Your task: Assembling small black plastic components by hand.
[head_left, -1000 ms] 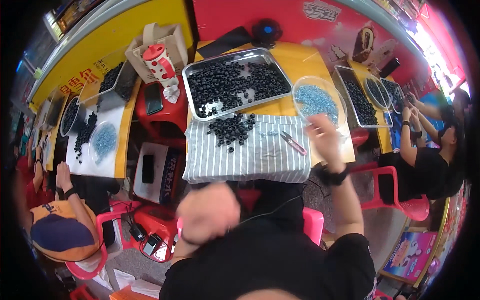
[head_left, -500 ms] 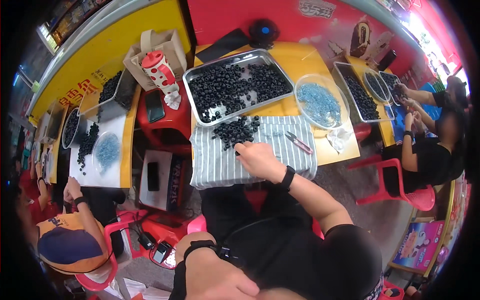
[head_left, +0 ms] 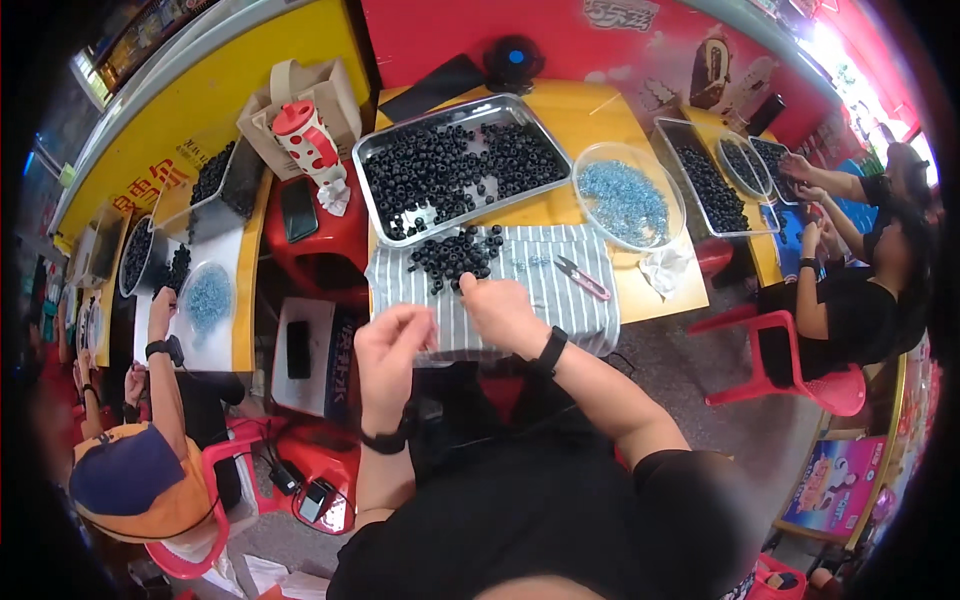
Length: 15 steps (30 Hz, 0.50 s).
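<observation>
Head view, looking down on a yellow table (head_left: 560,205).

Left hand (head_left: 392,345) raised over the near edge of a striped cloth (head_left: 545,290), at its left corner, fingers curled with tips pinched together; anything held there too small to tell. Black band on that wrist. Right hand (head_left: 503,308) resting on the cloth close beside the left, hands near each other but not touching, fingers bunched, thumb tip pointing at a heap of black beads (head_left: 455,255) lying on the far left part of the cloth. Cannot tell whether a bead sits between those fingers. Black wristband behind that hand too.

Small snips (head_left: 580,277) with pink handles lying on the right part of the cloth, apart from both hands. Beyond the cloth, toward the far edge of the table, a metal tray (head_left: 375,165) full of black beads. Just right of the tray, a clear bowl (head_left: 590,160) with blue beads. White tissue (head_left: 665,270) near the right edge, below the bowl.

Left of the table, a red stool (head_left: 335,235) bearing a phone (head_left: 298,208), and a red dotted bottle (head_left: 305,135) beside it. At the right, another person (head_left: 850,300) in black on a red chair, hands at another tray. At the lower left, a person in an orange and blue cap (head_left: 130,480).
</observation>
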{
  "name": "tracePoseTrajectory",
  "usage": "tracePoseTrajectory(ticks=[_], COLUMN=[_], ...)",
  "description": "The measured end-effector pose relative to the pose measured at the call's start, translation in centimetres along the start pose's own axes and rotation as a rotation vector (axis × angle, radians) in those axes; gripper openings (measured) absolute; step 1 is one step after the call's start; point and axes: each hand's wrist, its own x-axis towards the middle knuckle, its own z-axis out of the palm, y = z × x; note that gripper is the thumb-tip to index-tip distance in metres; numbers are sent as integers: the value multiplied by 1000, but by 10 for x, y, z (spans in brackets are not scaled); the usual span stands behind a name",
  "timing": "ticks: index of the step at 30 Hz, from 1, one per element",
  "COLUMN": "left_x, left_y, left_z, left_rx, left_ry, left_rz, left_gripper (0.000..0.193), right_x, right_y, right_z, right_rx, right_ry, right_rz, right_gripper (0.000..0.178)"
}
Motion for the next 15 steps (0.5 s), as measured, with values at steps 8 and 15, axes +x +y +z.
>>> tracePoseTrajectory(ticks=[8, 15], left_x=[-1, 5], left_y=[-84, -99], left_z=[6, 15], left_rx=[-463, -623], left_ry=[-200, -110], left_rz=[-315, -357], left_gripper=[25, 19], right_x=[-50, -42], right_y=[-16, 38], right_z=[-30, -27], right_rx=[681, 400], right_ry=[148, 467], right_rz=[-96, 59], right_gripper=[21, 16])
